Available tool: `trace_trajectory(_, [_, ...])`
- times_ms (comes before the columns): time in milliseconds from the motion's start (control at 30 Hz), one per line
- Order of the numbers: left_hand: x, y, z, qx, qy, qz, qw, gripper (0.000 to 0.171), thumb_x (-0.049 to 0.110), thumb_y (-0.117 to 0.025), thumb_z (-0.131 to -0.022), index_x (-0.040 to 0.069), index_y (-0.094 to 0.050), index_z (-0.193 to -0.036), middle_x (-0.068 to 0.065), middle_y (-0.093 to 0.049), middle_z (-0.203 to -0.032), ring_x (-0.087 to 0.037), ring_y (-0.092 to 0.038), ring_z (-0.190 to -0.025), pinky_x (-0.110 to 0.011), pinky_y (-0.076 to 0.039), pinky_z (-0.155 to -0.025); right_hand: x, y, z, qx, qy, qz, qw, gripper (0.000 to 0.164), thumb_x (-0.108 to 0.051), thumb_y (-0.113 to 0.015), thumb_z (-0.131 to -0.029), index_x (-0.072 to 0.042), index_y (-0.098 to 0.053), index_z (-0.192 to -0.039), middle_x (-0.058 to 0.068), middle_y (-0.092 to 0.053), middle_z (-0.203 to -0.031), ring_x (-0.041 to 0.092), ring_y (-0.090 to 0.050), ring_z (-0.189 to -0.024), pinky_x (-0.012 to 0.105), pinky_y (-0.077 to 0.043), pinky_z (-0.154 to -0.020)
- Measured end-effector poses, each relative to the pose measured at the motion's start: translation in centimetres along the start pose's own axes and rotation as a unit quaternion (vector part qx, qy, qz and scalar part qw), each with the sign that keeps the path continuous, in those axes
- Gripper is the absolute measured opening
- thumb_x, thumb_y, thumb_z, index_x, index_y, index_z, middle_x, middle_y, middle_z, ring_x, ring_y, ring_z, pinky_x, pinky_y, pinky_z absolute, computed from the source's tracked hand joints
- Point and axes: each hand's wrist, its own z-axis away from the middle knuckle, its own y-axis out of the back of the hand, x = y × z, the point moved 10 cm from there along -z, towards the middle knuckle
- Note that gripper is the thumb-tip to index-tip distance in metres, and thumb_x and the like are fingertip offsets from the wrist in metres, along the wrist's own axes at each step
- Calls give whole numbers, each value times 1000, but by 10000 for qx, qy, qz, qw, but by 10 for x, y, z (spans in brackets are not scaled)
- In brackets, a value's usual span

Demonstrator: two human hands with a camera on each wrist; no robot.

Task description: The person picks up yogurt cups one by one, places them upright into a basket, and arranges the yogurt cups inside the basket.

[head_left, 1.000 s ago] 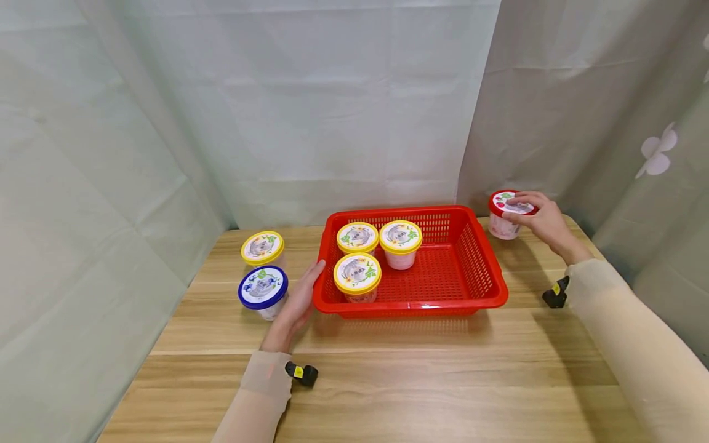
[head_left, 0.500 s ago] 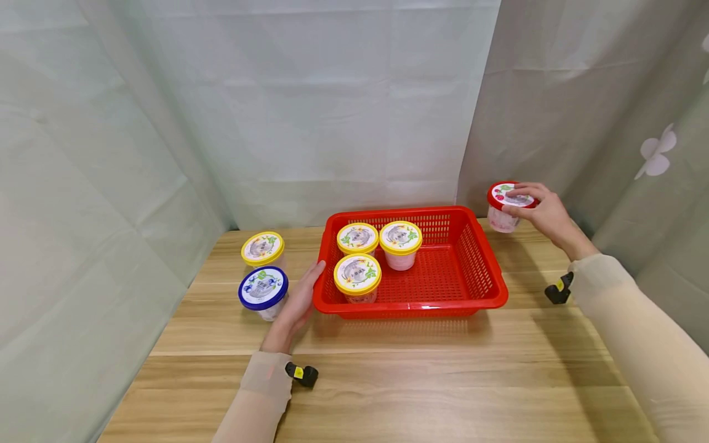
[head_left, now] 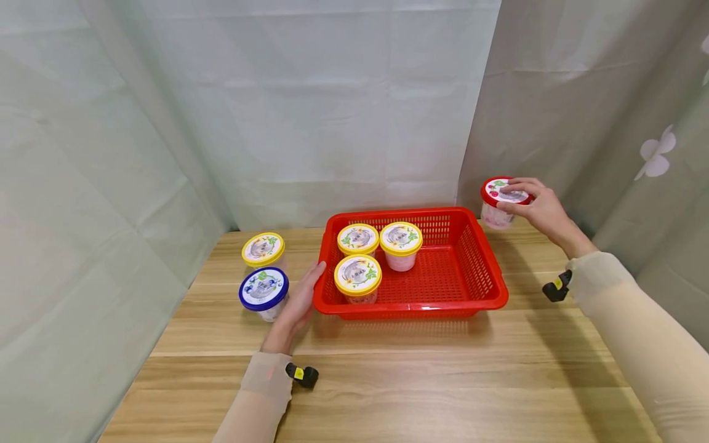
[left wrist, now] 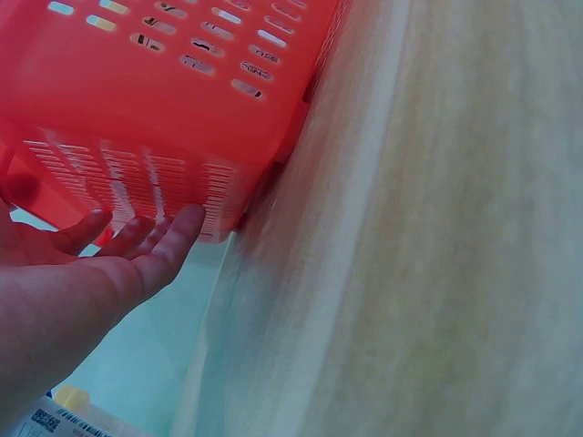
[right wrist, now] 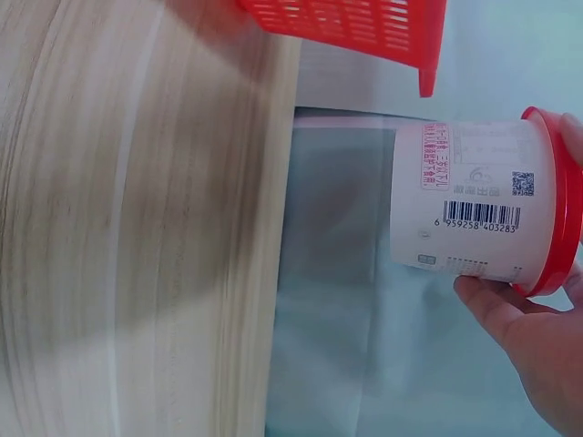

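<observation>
My right hand point(head_left: 543, 212) grips a white tub with a red lid point(head_left: 496, 212) around its lid, holding it up off the table beyond the basket's right side. In the right wrist view the tub's printed side with a barcode point(right wrist: 481, 215) faces the camera, and a gap separates it from the wood. My left hand point(head_left: 299, 301) rests against the left side of a red plastic basket point(head_left: 410, 306), its fingers point(left wrist: 173, 246) lying along the slotted outer wall. Inside the basket's left half stand several yellow-lidded tubs point(head_left: 357, 275).
Left of the basket, a blue-lidded tub point(head_left: 264, 289) stands in front of another yellow-lidded tub point(head_left: 263, 249), close to my left hand. A pale curtain point(head_left: 332, 123) hangs behind the wooden table point(head_left: 421, 381).
My right hand has raised the red-lidded tub from the table and shifted it slightly left. The left hand, the basket and the other tubs stay where they were.
</observation>
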Motion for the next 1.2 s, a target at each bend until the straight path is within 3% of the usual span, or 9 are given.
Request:
trace_trajectory(133, [-1,0,0,11,23,-19,10000,72,54,-39,-110,18,-16,-168,-5,-31,-166,-26,-38,-147,-46,-36,-120,-6,1,1,-15,58,-12,10000,57,-34,-73,-98,-2,-59,-143,17,-34,-163,42,-31,-142,61,-42,-111])
trace_trajectory(333, [-1,2,0,-15,25,-59,10000,70,54,-38,-110,19,-17,-167,-6,-34,-164,-27,-42,-144,-43,-41,-116,-17,3,0,3,212,-12,9998,52,-30,-72,-98,-1,-61,-140,16,-37,-160,39,-32,-141,36,-43,-98])
trace_trajectory(533, [-1,1,0,-34,41,-61,10000,71,55,-38,-110,19,-17,-167,-6,-33,-164,-28,-42,-144,-45,-41,-116,-25,4,-1,-9,281,-24,9996,51,-28,-73,-98,-1,-61,-140,15,-38,-160,38,-32,-141,32,-42,-97])
trace_trajectory(767, [0,1,1,-33,37,-78,10000,70,54,-37,-111,18,-17,-167,-7,-34,-164,-28,-42,-144,-44,-42,-115,-32,2,-2,-120,308,-55,9994,51,-27,-72,-98,-3,-61,-142,13,-38,-161,36,-32,-141,16,-41,-87])
trace_trajectory(1000, [-1,1,0,-25,30,-76,10000,71,54,-37,-110,18,-16,-167,-8,-33,-165,-28,-41,-145,-45,-41,-116,-48,1,-1,-156,530,-13,9985,51,-29,-72,-98,-5,-62,-142,12,-43,-157,34,-36,-137,15,-42,-85])
trace_trajectory(1200, [2,-2,-1,-34,-107,233,9997,72,47,-38,-112,10,-10,-168,-12,-22,-170,-30,-31,-151,-50,-29,-123,-58,-5,-2,-430,577,-146,9973,51,-27,-71,-98,-5,-60,-143,10,-43,-157,33,-38,-135,14,-44,-84])
